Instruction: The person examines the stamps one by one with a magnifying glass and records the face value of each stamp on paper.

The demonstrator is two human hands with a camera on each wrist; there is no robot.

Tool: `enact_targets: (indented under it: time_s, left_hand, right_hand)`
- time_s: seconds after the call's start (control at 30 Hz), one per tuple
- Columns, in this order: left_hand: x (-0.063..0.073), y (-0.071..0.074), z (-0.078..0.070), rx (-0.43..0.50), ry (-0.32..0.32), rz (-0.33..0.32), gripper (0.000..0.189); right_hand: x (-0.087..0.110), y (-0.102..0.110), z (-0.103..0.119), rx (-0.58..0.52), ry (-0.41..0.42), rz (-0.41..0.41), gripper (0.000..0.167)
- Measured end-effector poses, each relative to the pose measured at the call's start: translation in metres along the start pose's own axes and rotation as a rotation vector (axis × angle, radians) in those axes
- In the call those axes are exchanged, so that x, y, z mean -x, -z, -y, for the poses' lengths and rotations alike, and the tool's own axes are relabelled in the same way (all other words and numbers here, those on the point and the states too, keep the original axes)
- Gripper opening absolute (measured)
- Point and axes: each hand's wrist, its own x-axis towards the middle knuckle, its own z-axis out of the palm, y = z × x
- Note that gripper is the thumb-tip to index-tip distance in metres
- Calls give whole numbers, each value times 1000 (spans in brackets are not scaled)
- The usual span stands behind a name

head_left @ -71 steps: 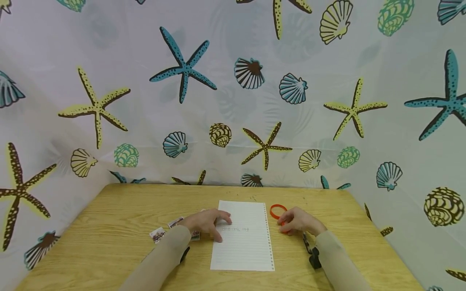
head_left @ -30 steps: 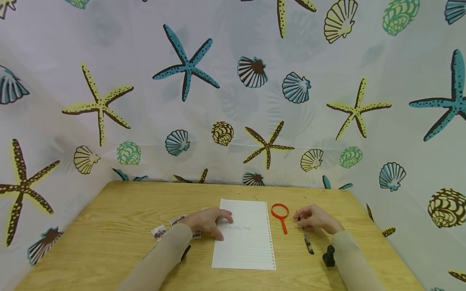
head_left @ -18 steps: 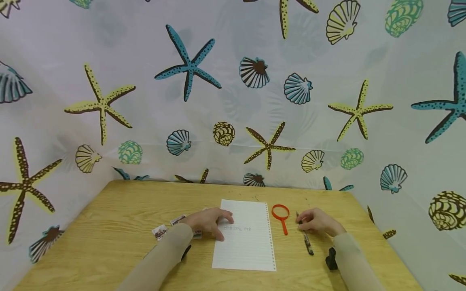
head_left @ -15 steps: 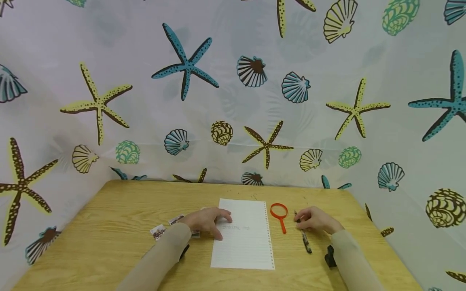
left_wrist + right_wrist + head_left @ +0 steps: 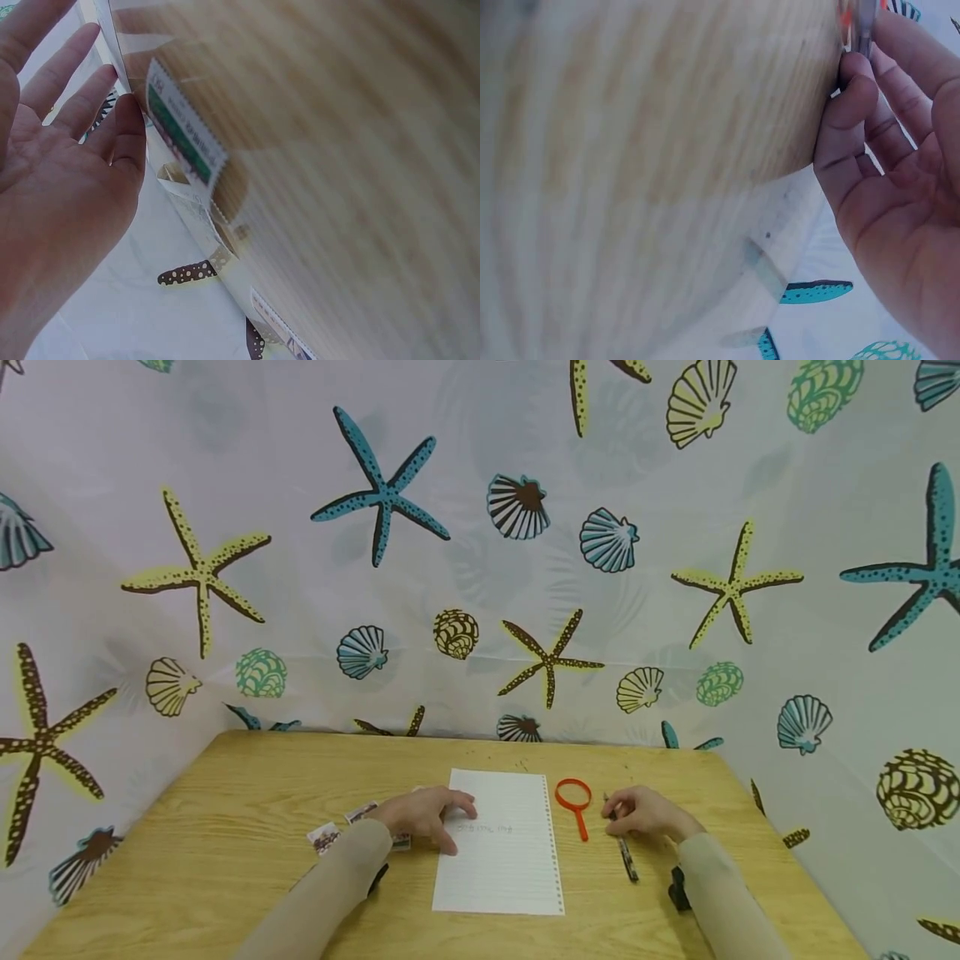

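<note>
My left hand (image 5: 420, 814), fingers spread, rests on the left edge of a lined sheet of paper (image 5: 502, 885), which has a short line of handwriting. Postage stamps (image 5: 325, 838) lie beside and partly under that hand; the left wrist view shows a green-and-white stamp (image 5: 180, 127) near the little finger. To the right of the sheet, my right hand (image 5: 648, 812) pinches a pen (image 5: 627, 860) lying slantwise, its far tip poking out past the fingers. A red magnifying glass (image 5: 580, 820) lies between the sheet and the right hand.
The wooden table (image 5: 225, 827) is backed and flanked by a white curtain (image 5: 480, 568) printed with starfish and shells. A black wrist camera (image 5: 678, 889) hangs at the right sleeve.
My right hand has left the red magnifying glass, moved right and taken the pen between its fingers. The left hand has stayed on the paper.
</note>
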Motion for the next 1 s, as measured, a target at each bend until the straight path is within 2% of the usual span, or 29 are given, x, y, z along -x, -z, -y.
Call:
enact_targets:
  time_s: [0.37,0.53,0.83,1.0]
  left_hand:
    - [1,-1,-2,22,15,1,49]
    - [-1,-1,0,-11,0,2,49]
    - [0,0,1,-27,1,-4,49]
    - [1,0,-1,-28,3,-3,48]
  right_hand:
    - [-3,-2,2,0,-18,-1,16]
    - [-2,-1,4,-12,-19,-12,16]
    - [-1,0,9,-5,-2,0,20]
    - [3,1,7,-51,-37,-16,24]
